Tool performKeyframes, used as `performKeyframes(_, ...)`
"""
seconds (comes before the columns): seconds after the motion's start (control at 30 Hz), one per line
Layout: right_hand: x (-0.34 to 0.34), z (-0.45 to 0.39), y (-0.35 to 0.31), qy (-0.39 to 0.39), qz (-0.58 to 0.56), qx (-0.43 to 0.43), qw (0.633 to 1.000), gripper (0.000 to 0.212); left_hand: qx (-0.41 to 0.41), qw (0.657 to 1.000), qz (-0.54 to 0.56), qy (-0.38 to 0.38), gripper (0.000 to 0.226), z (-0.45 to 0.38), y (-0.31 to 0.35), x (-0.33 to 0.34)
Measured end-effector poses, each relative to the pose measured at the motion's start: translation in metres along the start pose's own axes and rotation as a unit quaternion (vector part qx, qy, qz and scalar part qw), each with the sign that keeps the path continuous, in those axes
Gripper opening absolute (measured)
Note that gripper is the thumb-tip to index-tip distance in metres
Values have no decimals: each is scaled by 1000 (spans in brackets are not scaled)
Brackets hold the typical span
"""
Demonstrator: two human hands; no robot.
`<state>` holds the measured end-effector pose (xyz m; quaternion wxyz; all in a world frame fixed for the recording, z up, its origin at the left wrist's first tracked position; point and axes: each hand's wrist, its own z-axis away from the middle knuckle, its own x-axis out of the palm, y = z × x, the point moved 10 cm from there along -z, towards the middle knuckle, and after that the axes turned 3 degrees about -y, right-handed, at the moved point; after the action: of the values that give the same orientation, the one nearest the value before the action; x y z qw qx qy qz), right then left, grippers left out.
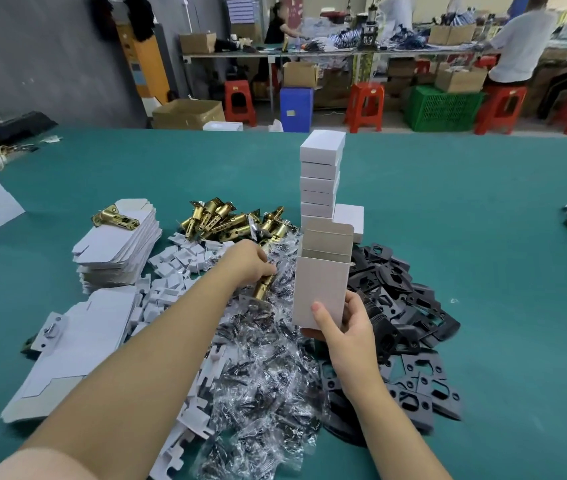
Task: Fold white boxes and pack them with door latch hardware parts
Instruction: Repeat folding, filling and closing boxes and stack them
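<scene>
Left hand [252,259] gripping brass latch [264,289], right hand [341,327] holding open plain white box [322,285]

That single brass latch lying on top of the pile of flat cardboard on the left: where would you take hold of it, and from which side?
Grip the brass latch around its round barrel, the end nearest the middle of the flat box stack, coming straight down from above. It lies flat and alone there, so nothing blocks the fingers. The wide faceplate at its far-left end is thin and flat, probably harder to pinch.
</scene>
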<state>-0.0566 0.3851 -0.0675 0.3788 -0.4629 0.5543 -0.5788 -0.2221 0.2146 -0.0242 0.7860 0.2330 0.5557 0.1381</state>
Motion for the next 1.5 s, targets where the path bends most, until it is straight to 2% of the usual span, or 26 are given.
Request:
performKeyframes(0.17,3,-1,1,-8,1,4,1000,50,42,998,38,-2,14,17,9,-18)
performKeyframes(0.3,3,0,0,-16,10,1,1000,45,84,996,-12,-20,16,46,20,-44)
performKeyframes(0.47,7,2,0,-27,18,-1,999,36,191,977,-88,45,18,94,53,-98)
performKeyframes(0.6,7,0,0,-36,29,-2,999,36,286,954,33,86,18,134,77,-137)
performKeyframes(0.73,10,-1,-2,-49,39,-8,998,32,352,913,176,107,14,158,99,-147)
performKeyframes(0.9,13,0,-7,-68,16,-16,997,31,360,916,131,118,16,156,116,-121)
performKeyframes(1.17,14,1,-18,-69,-23,-36,997,35,329,934,66,121,14,143,122,-82)
performKeyframes(1.5,22,5,-18,-113,-125,-7,986,42,343,932,60,102,14,143,127,-60)
